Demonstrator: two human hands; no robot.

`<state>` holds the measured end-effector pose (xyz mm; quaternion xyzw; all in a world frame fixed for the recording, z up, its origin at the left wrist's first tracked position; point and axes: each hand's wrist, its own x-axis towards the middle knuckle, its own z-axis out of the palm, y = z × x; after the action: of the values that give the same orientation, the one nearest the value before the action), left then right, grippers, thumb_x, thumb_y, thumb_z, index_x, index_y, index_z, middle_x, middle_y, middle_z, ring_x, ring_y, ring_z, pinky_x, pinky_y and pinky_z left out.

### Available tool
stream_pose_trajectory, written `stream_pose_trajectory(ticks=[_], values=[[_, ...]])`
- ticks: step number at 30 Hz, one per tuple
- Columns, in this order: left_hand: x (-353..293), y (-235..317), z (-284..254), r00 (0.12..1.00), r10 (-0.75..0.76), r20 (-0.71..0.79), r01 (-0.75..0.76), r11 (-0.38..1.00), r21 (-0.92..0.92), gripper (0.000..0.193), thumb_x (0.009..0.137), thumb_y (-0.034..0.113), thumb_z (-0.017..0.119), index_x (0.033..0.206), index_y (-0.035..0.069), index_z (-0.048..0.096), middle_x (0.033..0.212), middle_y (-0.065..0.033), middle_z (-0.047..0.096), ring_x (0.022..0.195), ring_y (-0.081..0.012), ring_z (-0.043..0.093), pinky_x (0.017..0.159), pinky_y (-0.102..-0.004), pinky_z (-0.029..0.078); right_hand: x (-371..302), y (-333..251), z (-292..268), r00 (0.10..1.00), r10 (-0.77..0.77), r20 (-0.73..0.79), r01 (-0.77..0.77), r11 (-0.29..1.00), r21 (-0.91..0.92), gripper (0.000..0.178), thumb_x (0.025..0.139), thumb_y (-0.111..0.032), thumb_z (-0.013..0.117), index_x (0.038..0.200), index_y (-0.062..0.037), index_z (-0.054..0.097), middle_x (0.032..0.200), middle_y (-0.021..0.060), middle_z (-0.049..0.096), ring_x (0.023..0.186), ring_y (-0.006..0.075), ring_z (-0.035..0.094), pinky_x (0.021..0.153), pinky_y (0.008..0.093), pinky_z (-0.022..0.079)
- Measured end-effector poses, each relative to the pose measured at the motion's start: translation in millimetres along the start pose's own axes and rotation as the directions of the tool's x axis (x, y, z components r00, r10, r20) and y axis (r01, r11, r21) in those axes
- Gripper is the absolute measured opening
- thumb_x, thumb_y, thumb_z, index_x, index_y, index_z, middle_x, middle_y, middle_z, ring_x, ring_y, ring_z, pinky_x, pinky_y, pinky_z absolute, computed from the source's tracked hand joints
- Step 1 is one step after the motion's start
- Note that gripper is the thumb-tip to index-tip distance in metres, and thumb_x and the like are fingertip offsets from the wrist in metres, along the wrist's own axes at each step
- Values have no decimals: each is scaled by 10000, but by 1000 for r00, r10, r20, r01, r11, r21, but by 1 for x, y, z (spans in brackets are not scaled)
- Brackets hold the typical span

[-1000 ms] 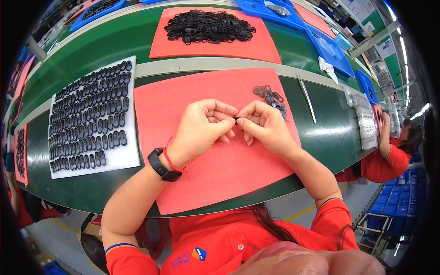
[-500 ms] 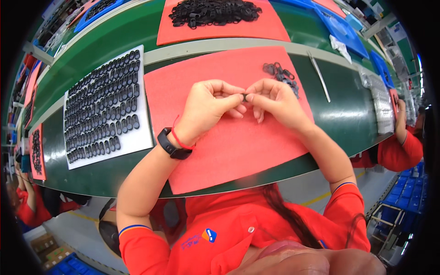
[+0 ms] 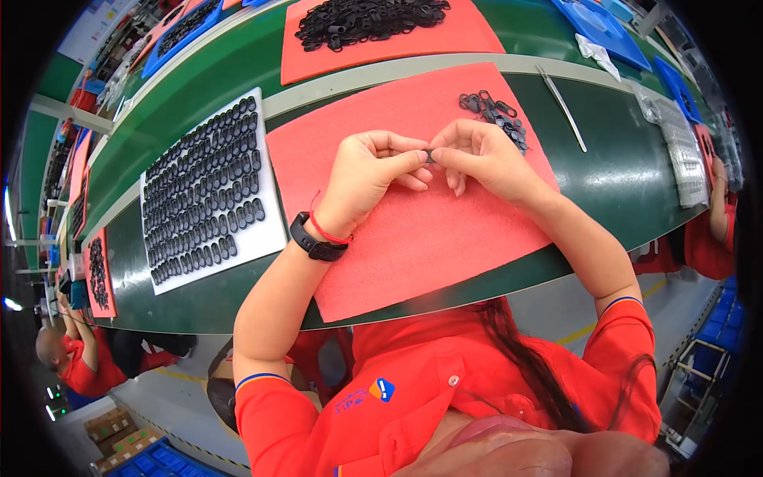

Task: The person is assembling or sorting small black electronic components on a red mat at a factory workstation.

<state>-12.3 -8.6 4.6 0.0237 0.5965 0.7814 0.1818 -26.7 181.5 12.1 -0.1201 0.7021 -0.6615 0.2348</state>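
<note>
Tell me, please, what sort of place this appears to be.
Most likely a factory workshop for small parts: a heap of black parts lies on a red mat, neat rows of dark pieces cover much of a white sheet, and another person in red is at left.
</note>
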Motion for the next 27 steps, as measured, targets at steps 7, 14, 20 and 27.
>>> stream_pose_trajectory(ticks=[7, 14, 20, 27], values=[[1, 0, 1, 1000, -7, -13, 7, 1000, 27, 159, 808, 15, 621, 934, -79, 595, 836, -130, 647, 670, -151, 646, 601, -222, 532, 1, 4, 2, 1000, -26, -1, 26, 1000, 2, 170, 841, -119, 589, 921, 24, 541, 704, 45, 579, 551, 81, 551, 479, 210, 455], [4, -2, 1, 1000, -27, -11, 28, 999, 41, 159, 802, 4, 620, 933, -83, 598, 830, -132, 647, 663, -157, 647, 608, -225, 536, 3, 7, 2, 999, -41, -20, 41, 999, -25, 134, 837, -109, 583, 866, 12, 532, 698, 45, 576, 537, 76, 544, 449, 204, 442], [-1, 4, -5, 998, -55, -2, 55, 997, 52, 187, 805, 13, 622, 960, -89, 595, 831, -149, 651, 682, -170, 654, 628, -235, 540, 4, 3, 3, 1000, -22, -4, 22, 999, -40, 130, 841, -118, 581, 861, 1, 533, 691, 45, 575, 526, 76, 540, 444, 203, 437], [0, -1, 0, 1000, -2, 0, 2, 1000, 20, 167, 809, 5, 610, 938, -100, 596, 804, -162, 651, 665, -183, 659, 611, -246, 546, 1, 3, 3, 999, -29, -15, 29, 999, -19, 117, 846, -110, 577, 860, -12, 514, 712, 37, 561, 508, 61, 515, 435, 188, 410]])
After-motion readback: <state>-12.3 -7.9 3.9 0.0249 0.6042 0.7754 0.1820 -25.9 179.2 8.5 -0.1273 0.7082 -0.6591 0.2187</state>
